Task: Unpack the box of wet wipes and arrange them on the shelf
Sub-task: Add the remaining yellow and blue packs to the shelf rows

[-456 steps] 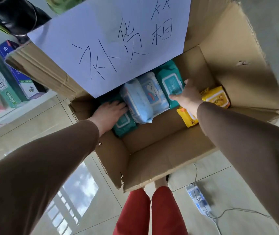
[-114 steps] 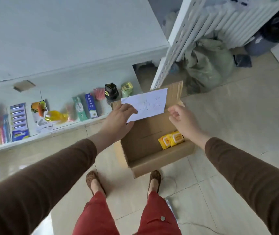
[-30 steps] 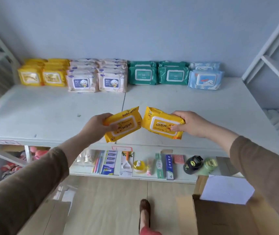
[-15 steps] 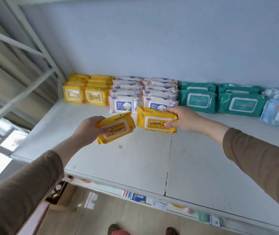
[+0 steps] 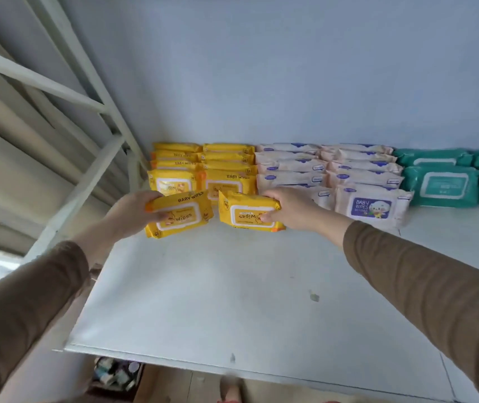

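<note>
Yellow packs (image 5: 180, 214) (image 5: 249, 212) long-axis L-R, R's seemingly inverted.

white shelf (image 5: 232, 301) | yellow packs (image 5: 174, 170) | pink packs (image 5: 360, 175) | teal packs (image 5: 441, 184)

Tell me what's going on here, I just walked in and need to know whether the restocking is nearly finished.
A person is shelving wet wipes. The left hand grips one yellow pack, the right hand another yellow pack, both at the front of the yellow rows on the white shelf. Pink-white packs and teal packs already stand in rows beside them.
</note>
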{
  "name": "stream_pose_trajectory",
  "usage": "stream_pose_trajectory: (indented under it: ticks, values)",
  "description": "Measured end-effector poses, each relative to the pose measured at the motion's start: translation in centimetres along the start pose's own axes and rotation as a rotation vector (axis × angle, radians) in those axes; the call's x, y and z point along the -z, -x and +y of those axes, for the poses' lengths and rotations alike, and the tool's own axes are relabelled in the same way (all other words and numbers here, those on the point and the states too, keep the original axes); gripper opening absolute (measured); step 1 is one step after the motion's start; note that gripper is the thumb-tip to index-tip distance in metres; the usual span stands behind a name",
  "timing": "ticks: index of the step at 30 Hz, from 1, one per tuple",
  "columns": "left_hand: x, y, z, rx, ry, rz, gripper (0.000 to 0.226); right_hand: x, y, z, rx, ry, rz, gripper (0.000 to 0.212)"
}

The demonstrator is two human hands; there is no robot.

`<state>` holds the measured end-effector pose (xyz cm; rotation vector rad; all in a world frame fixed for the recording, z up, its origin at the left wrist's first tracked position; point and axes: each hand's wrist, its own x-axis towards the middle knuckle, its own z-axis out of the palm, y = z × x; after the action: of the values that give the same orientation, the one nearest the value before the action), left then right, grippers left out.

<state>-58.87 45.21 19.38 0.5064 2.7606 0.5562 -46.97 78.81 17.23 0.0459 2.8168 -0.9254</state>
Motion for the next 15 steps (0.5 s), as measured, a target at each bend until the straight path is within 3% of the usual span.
stream_pose_trajectory:
  ticks: [9, 15]
  values:
    - [1.8, -8.9, -4.7, -0.105, -0.071, -0.170, 0.052, -2.9, -7.6, -3.7, -0.156, 0.120, -0.007, 0.060]
    - [0.1, -9.8, -5.3, -0.256, -0.255, 0.068, 0.046, -5.6, -8.2, -4.8, -0.135, 0.430, 0.270, 0.049]
